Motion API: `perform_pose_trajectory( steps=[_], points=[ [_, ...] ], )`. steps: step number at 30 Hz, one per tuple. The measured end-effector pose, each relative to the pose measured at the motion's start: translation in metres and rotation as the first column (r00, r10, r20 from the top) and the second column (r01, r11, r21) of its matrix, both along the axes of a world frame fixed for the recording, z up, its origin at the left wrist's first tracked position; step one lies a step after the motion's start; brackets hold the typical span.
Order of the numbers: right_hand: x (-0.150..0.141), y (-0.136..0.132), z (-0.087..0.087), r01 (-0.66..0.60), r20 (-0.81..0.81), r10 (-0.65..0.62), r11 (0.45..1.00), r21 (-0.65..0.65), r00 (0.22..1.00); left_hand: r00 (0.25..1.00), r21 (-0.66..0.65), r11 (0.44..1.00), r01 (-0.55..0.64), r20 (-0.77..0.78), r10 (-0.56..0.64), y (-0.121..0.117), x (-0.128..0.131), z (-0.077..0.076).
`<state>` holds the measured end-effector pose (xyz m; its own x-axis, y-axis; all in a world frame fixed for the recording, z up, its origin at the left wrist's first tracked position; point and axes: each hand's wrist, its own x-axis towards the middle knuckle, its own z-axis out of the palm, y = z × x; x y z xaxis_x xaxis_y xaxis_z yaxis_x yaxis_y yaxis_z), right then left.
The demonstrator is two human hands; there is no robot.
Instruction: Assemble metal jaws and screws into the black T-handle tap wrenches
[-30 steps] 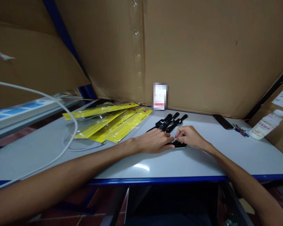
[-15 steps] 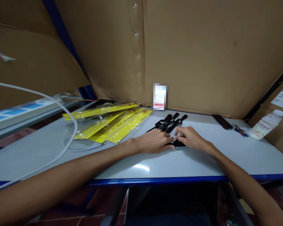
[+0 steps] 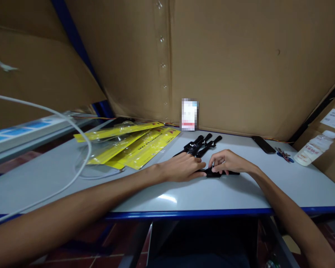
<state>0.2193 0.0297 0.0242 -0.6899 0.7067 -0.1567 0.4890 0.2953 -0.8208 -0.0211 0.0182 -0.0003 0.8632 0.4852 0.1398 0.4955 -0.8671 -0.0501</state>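
My left hand (image 3: 182, 168) lies palm down on the grey table (image 3: 240, 193), its fingers curled over one end of a flat black tool (image 3: 222, 173). My right hand (image 3: 227, 162) arches over the same tool, fingertips pressed onto it, and the tool's right end shows beneath the wrist. Just behind my hands lies a small pile of several black tools (image 3: 202, 144) with long handles.
Yellow-and-clear packaging bags (image 3: 131, 143) are spread at the back left. A white cable (image 3: 72, 128) loops over the left side. A dark phone (image 3: 264, 144), small blue-handled scissors (image 3: 284, 154) and a white bottle (image 3: 314, 147) lie at the right. Cardboard walls (image 3: 226, 63) enclose the table.
My right hand has lifted at the wrist and shifted slightly right, uncovering the black tool's right end. My left hand has stayed put.
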Motion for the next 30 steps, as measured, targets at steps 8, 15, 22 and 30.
perform_pose_trajectory(
  steps=[8,15,22,30],
  points=[
    [-0.001,-0.004,0.001,0.054,0.042,-0.057,0.995,0.089,0.997,0.999,-0.036,0.998,-0.050,0.003,0.050,0.000,-0.001,0.002],
    [-0.005,-0.010,0.003,0.050,0.189,-0.139,0.909,0.415,0.972,0.989,-0.095,0.992,-0.087,0.108,0.097,-0.002,0.004,-0.005],
    [-0.006,-0.010,0.002,-0.053,0.301,-0.113,0.868,0.493,0.947,0.997,-0.042,0.999,-0.016,0.079,0.019,-0.002,0.007,-0.013],
    [-0.007,-0.014,0.005,-0.061,0.352,-0.138,0.863,0.501,0.926,0.991,-0.082,0.997,-0.011,0.134,0.022,0.000,0.007,-0.014]
  ],
)
